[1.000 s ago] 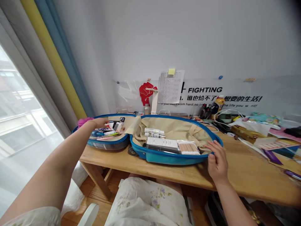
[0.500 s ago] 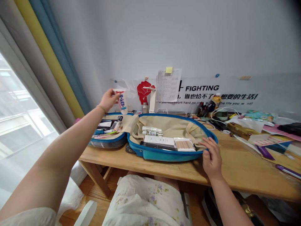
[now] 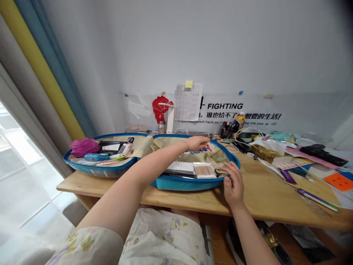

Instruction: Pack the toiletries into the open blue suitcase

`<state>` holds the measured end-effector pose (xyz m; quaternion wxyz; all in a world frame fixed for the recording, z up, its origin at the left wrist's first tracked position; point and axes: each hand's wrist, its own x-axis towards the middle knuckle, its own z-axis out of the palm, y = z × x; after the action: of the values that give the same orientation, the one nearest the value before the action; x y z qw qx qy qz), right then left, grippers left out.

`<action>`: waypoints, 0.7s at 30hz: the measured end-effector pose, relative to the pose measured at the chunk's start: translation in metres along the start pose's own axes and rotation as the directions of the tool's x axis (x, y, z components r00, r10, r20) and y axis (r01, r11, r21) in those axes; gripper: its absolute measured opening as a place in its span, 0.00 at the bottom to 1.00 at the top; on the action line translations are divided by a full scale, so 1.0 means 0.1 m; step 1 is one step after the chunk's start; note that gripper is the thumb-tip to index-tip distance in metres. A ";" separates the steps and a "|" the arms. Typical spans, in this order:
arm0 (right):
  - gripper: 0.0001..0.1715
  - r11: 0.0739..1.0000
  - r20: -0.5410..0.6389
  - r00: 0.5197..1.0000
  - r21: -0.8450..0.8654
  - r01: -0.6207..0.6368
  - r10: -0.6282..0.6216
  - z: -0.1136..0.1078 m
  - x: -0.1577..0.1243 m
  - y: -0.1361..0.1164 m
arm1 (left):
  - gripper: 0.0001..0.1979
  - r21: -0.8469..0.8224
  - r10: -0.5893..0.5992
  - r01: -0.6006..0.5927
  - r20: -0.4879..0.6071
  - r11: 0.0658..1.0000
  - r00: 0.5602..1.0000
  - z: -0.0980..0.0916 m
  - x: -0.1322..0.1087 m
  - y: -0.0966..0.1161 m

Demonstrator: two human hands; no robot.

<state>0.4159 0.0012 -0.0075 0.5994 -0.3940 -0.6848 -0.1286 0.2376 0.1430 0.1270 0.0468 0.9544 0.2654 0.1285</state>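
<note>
An open blue suitcase (image 3: 190, 183) lies on the wooden desk, its two halves side by side. Inside the right half, near the back, my left hand (image 3: 198, 142) has its fingers closed on a white tube (image 3: 202, 150) with red and blue print, which lies low over the beige lining. Below it are a white box (image 3: 180, 167) and a clear pack of cotton swabs (image 3: 204, 170). My right hand (image 3: 234, 182) rests at the suitcase's right front rim, fingers apart, holding nothing. My left forearm hides part of the right half.
The left half holds a pink bundle (image 3: 85, 147), a blue item (image 3: 96, 157) and several tubes. Behind the suitcase stands a white lamp (image 3: 170, 119). Papers, pens and an orange-capped bottle (image 3: 240, 118) crowd the desk's right side.
My left hand has carried the tube from above the left half over to the right half and lowered it. The view has turned, showing more of the left half. My right hand stays at the rim.
</note>
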 end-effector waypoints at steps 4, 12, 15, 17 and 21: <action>0.16 1.000 0.007 1.000 -0.008 0.002 -0.002 0.00 0.00 0.00 | 0.07 0.041 0.034 -0.041 0.155 0.998 0.987 0.24 0.06 0.00; 0.17 1.000 0.011 1.000 0.007 -0.021 0.021 -0.01 0.00 -0.01 | 0.16 0.129 -0.196 0.171 0.220 0.977 0.956 0.47 0.00 0.01; 0.17 1.000 0.012 1.000 0.007 -0.028 0.027 -0.01 0.00 -0.02 | 0.19 0.160 -0.300 0.268 0.235 0.950 0.925 0.52 -0.03 0.00; 0.17 1.000 0.010 1.000 0.008 -0.020 0.020 -0.01 0.01 -0.03 | 0.24 0.192 -0.374 0.334 0.242 0.923 0.895 0.53 -0.07 -0.03; 0.17 1.000 0.012 1.000 0.008 -0.013 0.013 -0.01 0.01 -0.03 | 0.33 0.251 -0.491 0.428 0.307 0.868 0.815 0.49 -0.19 -0.13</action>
<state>0.4147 -0.0010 -0.0060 0.5977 -0.3966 -0.6865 -0.1195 0.2288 0.1437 0.0739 0.0427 0.8688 0.4854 -0.0875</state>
